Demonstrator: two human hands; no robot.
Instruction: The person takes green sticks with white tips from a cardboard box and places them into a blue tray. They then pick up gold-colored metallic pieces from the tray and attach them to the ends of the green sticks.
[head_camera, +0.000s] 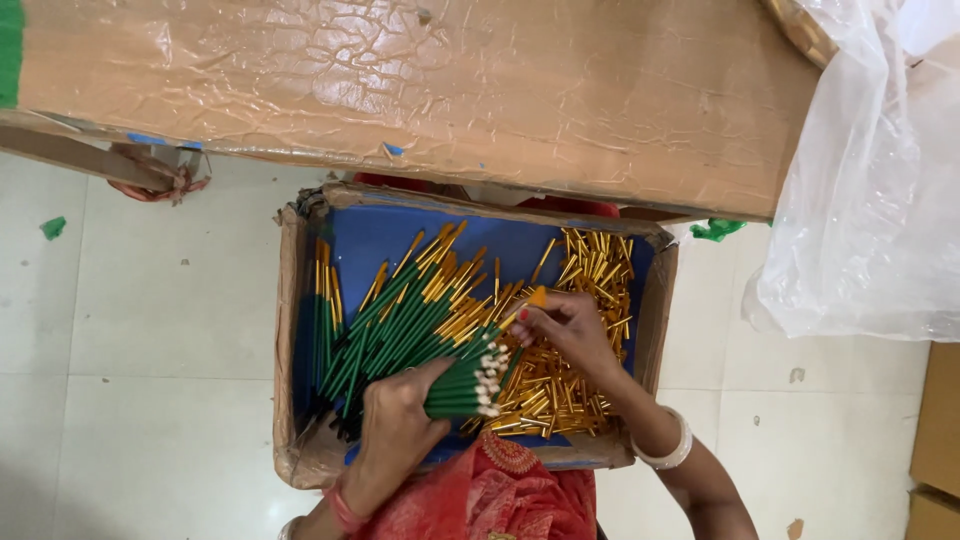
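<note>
My left hand (398, 428) grips a bundle of green sticks (462, 386) whose white tips point right. My right hand (567, 327) pinches a single green stick with a gold cap (522, 314) at its end, just above the bundle. Both hands work inside a shallow cardboard tray with a blue lining (380, 230). A heap of green sticks with gold caps (400, 315) lies in the tray's left half. Loose gold metal caps (580, 280) are piled in its right half.
A large cardboard sheet covered in clear film (420, 80) spans the top. A crumpled clear plastic bag (870, 200) sits at the right. Brown boxes (938, 440) stand at the right edge. Red cloth (490, 495) lies at the tray's near edge, on a white tiled floor (150, 350).
</note>
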